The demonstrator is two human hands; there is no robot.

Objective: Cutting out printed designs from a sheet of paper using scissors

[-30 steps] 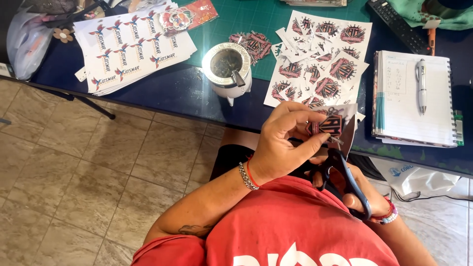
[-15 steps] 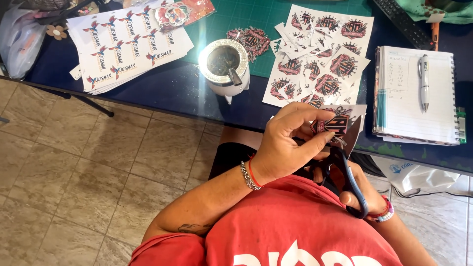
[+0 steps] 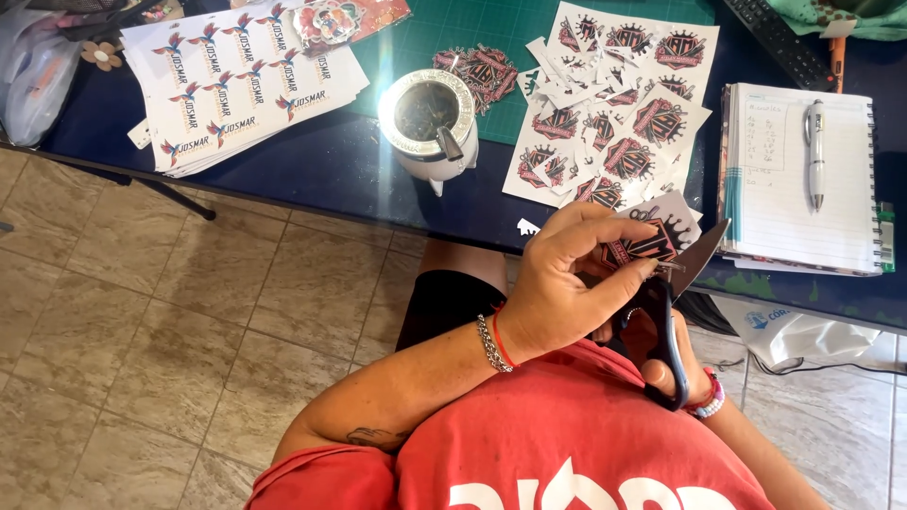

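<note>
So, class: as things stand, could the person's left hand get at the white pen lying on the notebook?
Probably not straight away. The left hand is pinching a printed sticker, and the right hand with the scissors sits between it and the pen on the notebook.

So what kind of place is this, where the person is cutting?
Probably a home craft desk for making stickers: a dark blue table with a green cutting mat, white printed sticker sheets and black-handled scissors.
</note>
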